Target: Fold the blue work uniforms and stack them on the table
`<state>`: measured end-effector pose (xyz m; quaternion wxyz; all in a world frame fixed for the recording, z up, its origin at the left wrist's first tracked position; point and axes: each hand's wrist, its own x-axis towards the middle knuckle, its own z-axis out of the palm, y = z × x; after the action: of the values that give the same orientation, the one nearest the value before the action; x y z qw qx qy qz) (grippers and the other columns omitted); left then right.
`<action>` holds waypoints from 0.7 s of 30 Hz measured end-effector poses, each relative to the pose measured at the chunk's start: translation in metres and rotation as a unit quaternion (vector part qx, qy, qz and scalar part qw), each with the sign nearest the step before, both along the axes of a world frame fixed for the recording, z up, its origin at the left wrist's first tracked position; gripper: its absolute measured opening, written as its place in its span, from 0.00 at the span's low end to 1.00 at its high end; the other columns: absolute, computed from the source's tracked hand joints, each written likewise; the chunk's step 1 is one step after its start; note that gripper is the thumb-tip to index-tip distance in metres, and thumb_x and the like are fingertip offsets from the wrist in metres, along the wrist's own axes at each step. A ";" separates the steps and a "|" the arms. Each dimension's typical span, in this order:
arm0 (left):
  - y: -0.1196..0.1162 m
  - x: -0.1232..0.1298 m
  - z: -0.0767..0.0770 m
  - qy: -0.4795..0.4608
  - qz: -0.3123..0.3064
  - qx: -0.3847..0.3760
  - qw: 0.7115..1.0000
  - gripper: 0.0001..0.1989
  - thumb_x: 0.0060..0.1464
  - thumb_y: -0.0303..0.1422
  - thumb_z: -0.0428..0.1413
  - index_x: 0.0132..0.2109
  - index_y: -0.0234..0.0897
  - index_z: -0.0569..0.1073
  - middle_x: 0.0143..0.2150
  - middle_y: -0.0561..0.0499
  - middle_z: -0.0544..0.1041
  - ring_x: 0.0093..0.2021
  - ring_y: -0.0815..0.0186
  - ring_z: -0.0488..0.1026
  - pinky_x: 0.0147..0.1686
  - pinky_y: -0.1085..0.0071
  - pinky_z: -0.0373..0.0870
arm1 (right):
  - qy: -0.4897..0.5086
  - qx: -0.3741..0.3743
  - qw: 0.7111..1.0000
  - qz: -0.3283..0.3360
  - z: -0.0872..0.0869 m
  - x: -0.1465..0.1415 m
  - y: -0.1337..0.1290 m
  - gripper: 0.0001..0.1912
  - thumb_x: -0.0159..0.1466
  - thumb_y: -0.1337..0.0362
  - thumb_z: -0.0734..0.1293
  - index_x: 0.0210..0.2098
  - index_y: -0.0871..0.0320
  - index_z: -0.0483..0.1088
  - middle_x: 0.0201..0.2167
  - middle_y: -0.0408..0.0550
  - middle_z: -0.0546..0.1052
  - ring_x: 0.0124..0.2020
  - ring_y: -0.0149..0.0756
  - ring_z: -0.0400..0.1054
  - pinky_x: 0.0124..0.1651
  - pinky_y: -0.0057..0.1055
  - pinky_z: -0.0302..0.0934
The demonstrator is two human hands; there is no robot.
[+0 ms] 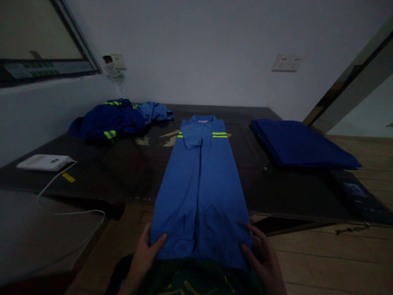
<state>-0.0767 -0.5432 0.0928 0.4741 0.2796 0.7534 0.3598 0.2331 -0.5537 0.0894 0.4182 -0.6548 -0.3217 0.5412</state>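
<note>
A light blue work jacket [215,176] with yellow-green stripes lies folded lengthwise, its collar toward the wall and its lower end hanging over the table's front edge. My left hand [146,250] grips the lower left corner, thumb on top. At the lower right corner, my right hand [260,252] pinches the cloth between thumb and fingers. One sleeve is folded across near the collar.
The dark table [294,188] holds a crumpled pile of blue clothes [113,121] at the back left, a folded dark blue stack [301,143] on the right, and a white device [46,162] with a cable at the left. A wall stands behind.
</note>
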 end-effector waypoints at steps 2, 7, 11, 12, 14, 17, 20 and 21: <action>-0.001 0.004 0.006 -0.024 0.025 0.018 0.999 0.44 0.35 0.55 0.64 0.57 0.38 0.64 0.39 0.47 0.81 0.40 0.54 0.79 0.39 0.63 0.77 | -0.049 0.013 0.998 0.049 0.003 0.011 0.001 0.19 0.53 0.47 0.71 0.38 0.51 0.77 0.39 0.51 0.80 0.40 0.45 0.75 0.41 0.33 0.71; -0.005 0.000 0.019 -0.033 0.027 0.051 0.998 0.42 0.42 0.56 0.61 0.62 0.43 0.63 0.48 0.46 0.79 0.42 0.55 0.78 0.40 0.64 0.77 | -0.083 0.030 0.981 0.172 0.014 0.037 0.005 0.20 0.62 0.46 0.62 0.42 0.48 0.79 0.46 0.50 0.79 0.49 0.47 0.72 0.51 0.38 0.68; -0.001 -0.021 0.031 0.004 -0.054 0.040 0.998 0.28 0.40 0.56 0.60 0.40 0.39 0.79 0.47 0.44 0.79 0.48 0.49 0.75 0.45 0.60 0.75 | -0.106 0.055 0.977 0.177 0.027 0.039 0.010 0.19 0.60 0.46 0.63 0.42 0.46 0.79 0.45 0.50 0.79 0.49 0.47 0.73 0.52 0.40 0.67; 0.000 -0.025 0.035 0.008 -0.070 0.036 0.997 0.27 0.41 0.56 0.59 0.39 0.39 0.80 0.46 0.44 0.80 0.47 0.49 0.75 0.44 0.59 0.75 | -0.122 0.069 0.975 0.172 0.029 0.039 0.012 0.17 0.59 0.47 0.65 0.40 0.46 0.79 0.44 0.50 0.80 0.47 0.48 0.73 0.51 0.40 0.67; 0.005 -0.030 0.043 0.023 -0.100 0.051 0.993 0.24 0.43 0.54 0.59 0.39 0.41 0.81 0.44 0.45 0.80 0.45 0.50 0.76 0.44 0.59 0.75 | -0.149 0.111 0.967 0.174 0.031 0.040 0.019 0.14 0.58 0.49 0.67 0.37 0.46 0.80 0.39 0.50 0.80 0.43 0.47 0.74 0.46 0.38 0.69; 0.016 -0.030 0.052 0.071 -0.173 0.112 0.976 0.16 0.41 0.47 0.63 0.36 0.44 0.82 0.40 0.46 0.81 0.41 0.53 0.77 0.42 0.61 0.75 | -0.176 0.190 0.940 0.219 0.034 0.047 0.032 0.09 0.58 0.55 0.68 0.35 0.44 0.80 0.32 0.49 0.80 0.36 0.43 0.74 0.38 0.33 0.70; 0.029 -0.026 0.059 0.113 -0.259 0.206 0.937 0.08 0.44 0.42 0.63 0.30 0.46 0.82 0.33 0.45 0.80 0.35 0.57 0.76 0.36 0.65 0.74 | -0.229 0.249 0.907 0.250 0.045 0.059 0.048 0.08 0.57 0.56 0.70 0.35 0.44 0.80 0.30 0.50 0.78 0.34 0.42 0.73 0.35 0.32 0.70; 0.033 -0.025 0.062 0.128 -0.275 0.245 0.921 0.07 0.45 0.42 0.62 0.29 0.46 0.82 0.31 0.45 0.79 0.35 0.57 0.75 0.36 0.65 0.74 | -0.245 0.265 0.901 0.242 0.050 0.062 0.054 0.08 0.56 0.56 0.70 0.34 0.44 0.80 0.30 0.51 0.77 0.34 0.42 0.73 0.34 0.32 0.69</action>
<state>-0.1014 -0.5097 0.1543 0.3707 0.6267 0.5895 0.3497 0.2954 -0.4997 0.1393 0.3401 -0.5338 -0.6942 0.3428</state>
